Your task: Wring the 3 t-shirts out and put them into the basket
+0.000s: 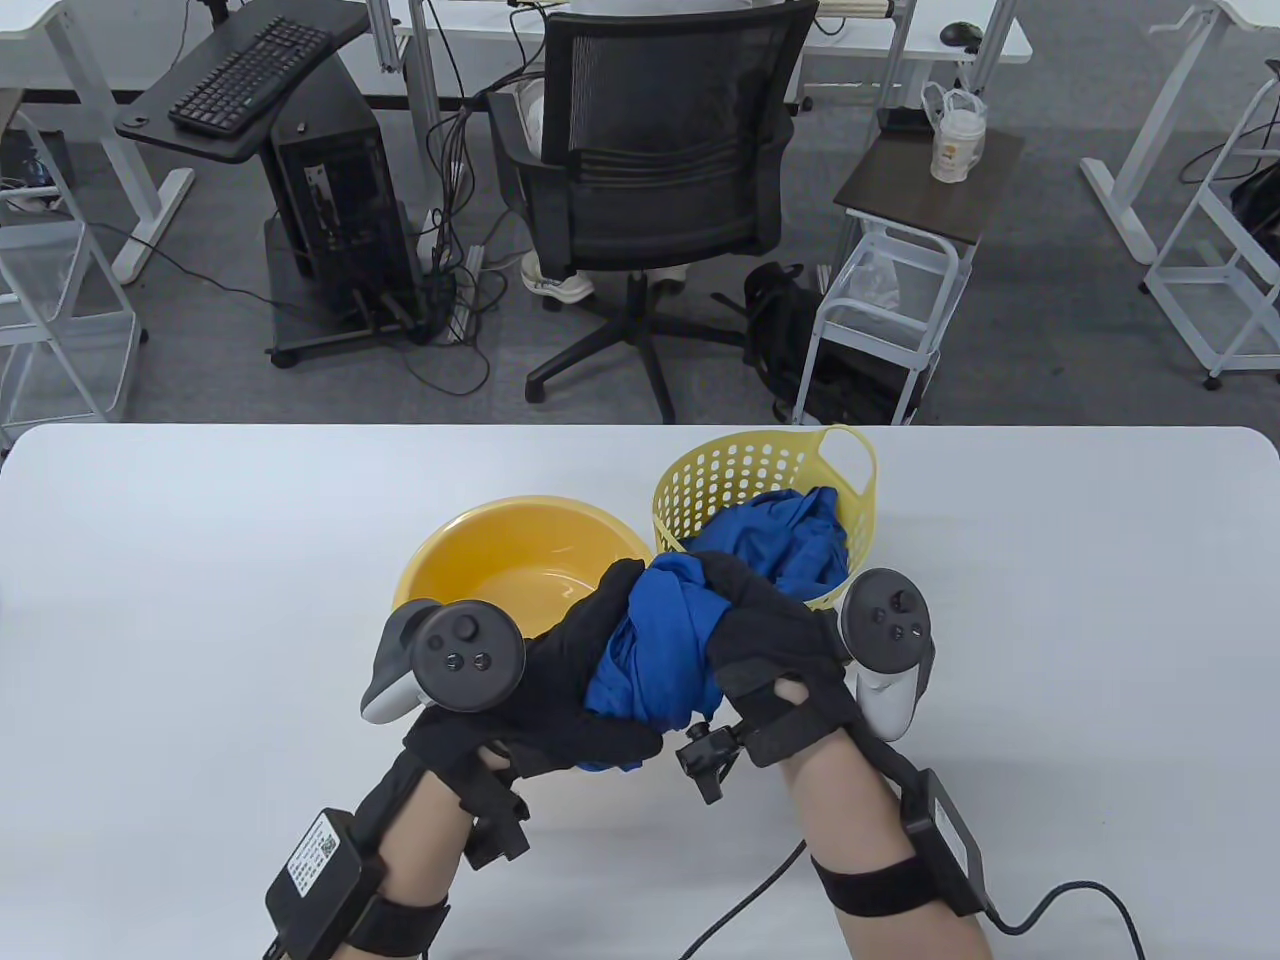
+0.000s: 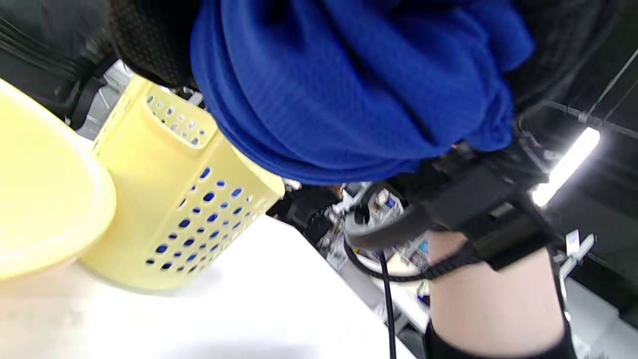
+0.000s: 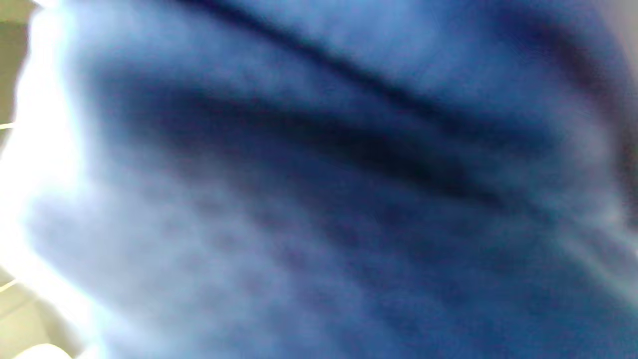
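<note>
Both grips closed on one blue t-shirt (image 1: 655,655): left hand (image 1: 560,690) wraps the bundle from 8 o'clock, right hand (image 1: 775,650) clamps it from 3 o'clock, fingers curled round the cloth. Bundle is held above the surface (image 1: 200,600), just in front of the tub and basket.

Step looks like wringing, mid-twist; the fabric is bunched into a tight rope-like wad. Probably the last shirt, but the count can't be confirmed: blue cloth (image 1: 790,540) already fills the basket (image 1: 700,480), number of pieces unclear.

Next move by judgement: finish the twist over the tub, then lift toward 1 o'clock and drop into the basket.

Materials: shirt is a fine mesh knit, soft, deep folds. Basket is pale yellow plastic, round, perforated wall, loop handle. Tub (image 1: 520,560) at 11 o'clock is smooth, glossy, orange-yellow, round. Whether it holds water can't be told. Right wrist view shows only blurred blue cloth.
</note>
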A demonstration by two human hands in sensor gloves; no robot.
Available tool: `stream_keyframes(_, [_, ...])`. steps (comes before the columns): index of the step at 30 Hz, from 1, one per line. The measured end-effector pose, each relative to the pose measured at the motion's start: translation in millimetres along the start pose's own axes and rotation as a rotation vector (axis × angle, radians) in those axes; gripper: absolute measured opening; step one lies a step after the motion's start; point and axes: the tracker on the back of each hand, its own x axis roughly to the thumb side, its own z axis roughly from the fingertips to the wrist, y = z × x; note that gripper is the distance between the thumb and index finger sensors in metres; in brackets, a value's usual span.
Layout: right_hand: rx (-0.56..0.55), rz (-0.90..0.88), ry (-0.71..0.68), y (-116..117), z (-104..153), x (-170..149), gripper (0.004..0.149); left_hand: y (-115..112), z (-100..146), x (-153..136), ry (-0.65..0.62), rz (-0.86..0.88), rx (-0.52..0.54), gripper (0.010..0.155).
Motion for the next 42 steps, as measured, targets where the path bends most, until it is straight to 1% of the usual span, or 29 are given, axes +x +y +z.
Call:
stream_keyframes(2, [0.012,-0.076,0.046,-3,-1,-3,0.055,0,0,-7,-0.023,0.108,0.094,0.087])
stream_keyframes(4, [0.055,-0.141,0.061,-4,-2,-5,0.062,1,-1,-16,-0.037,0.246,0.119,0.074])
stream_keyframes(6, [0.106,-0.218,0.047,-3,-3,-6,0.071,4,-1,-25,-0.030,0.348,0.124,0.070])
stream_keyframes(8, [0.184,-0.317,-0.028,-2,-6,-6,0.084,9,1,-36,-0.012,0.451,0.155,0.068])
stream_keyframes(9, [0.191,-0.356,-0.097,-1,-6,-6,0.083,11,3,-41,0.000,0.500,0.168,0.068])
stream_keyframes(10, [0.156,-0.424,-0.222,0,-7,-3,0.079,12,5,-48,0.023,0.598,0.189,0.068])
stream_keyframes(12, [0.142,-0.469,-0.324,4,-6,2,0.071,14,8,-57,0.042,0.738,0.211,0.068])
stream_keyframes(13, [0.207,-0.418,-0.404,7,-5,8,0.067,14,9,-60,0.051,0.805,0.210,0.067])
stream_keyframes(15, [0.277,-0.191,-0.518,15,0,16,0.068,14,11,-63,0.059,0.907,0.175,0.067])
stream_keyframes(16, [0.287,-0.049,-0.593,19,3,21,0.070,15,13,-63,0.067,0.936,0.170,0.067])
stream_keyframes(17, [0.288,0.171,-0.674,26,7,26,0.076,15,13,-63,0.076,0.952,0.166,0.067])
stream_keyframes(18, [0.267,0.449,-0.754,35,14,31,0.081,16,14,-62,0.082,0.956,0.154,0.066])
stream_keyframes(19, [0.245,0.620,-0.786,40,17,32,0.085,16,14,-61,0.088,0.958,0.141,0.066])
stream_keyframes(20, [0.169,0.923,-0.828,49,23,33,0.095,16,14,-59,0.102,0.947,0.102,0.065])
stream_keyframes(21, [0.117,1.105,-0.863,56,26,33,0.104,15,14,-58,0.101,0.938,0.081,0.065])
stream_keyframes(22, [0.007,1.264,-0.893,61,29,30,0.110,13,13,-56,0.114,0.929,0.064,0.065])
stream_keyframes(23, [-0.079,1.371,-0.934,66,31,28,0.115,10,11,-54,0.121,0.924,0.043,0.064])
stream_keyframes(24, [-0.129,1.422,-0.961,68,32,26,0.118,8,10,-53,0.125,0.923,0.015,0.063])
stream_keyframes(25, [-0.216,1.432,-1.008,68,33,23,0.119,4,8,-51,0.131,0.924,-0.039,0.062])
stream_keyframes(27, [-0.278,1.457,-1.092,66,34,19,0.121,5,7,-48,0.146,0.866,-0.097,0.061])
stream_keyframes(28, [-0.273,1.469,-1.090,65,33,18,0.122,6,7,-48,0.165,0.820,-0.094,0.060])
stream_keyframes(29, [-0.270,1.454,-1.100,64,33,15,0.122,8,7,-45,0.186,0.721,-0.100,0.059])
stream_keyframes(31, [-0.242,1.445,-1.163,64,33,13,0.121,10,6,-40,0.210,0.569,-0.184,0.058])
stream_keyframes(34, [-0.161,1.438,-1.205,66,34,13,0.112,10,4,-40,0.205,0.513,-0.201,0.058])
stream_keyframes(35, [-0.126,1.418,-1.222,67,35,15,0.104,9,3,-41,0.190,0.515,-0.230,0.058])
stream_keyframes(37, [-0.087,1.389,-1.234,69,37,17,0.092,8,3,-42,0.175,0.519,-0.237,0.060])
stream_keyframes(39, [-0.060,1.335,-1.211,68,35,20,0.081,9,3,-42,0.169,0.528,-0.248,0.070])
stream_keyframes(41, [-0.052,1.208,-1.152,62,30,18,0.078,9,4,-41,0.165,0.543,-0.222,0.085])
stream_keyframes(42, [-0.046,1.125,-1.089,58,26,16,0.077,10,4,-41,0.163,0.552,-0.194,0.090])
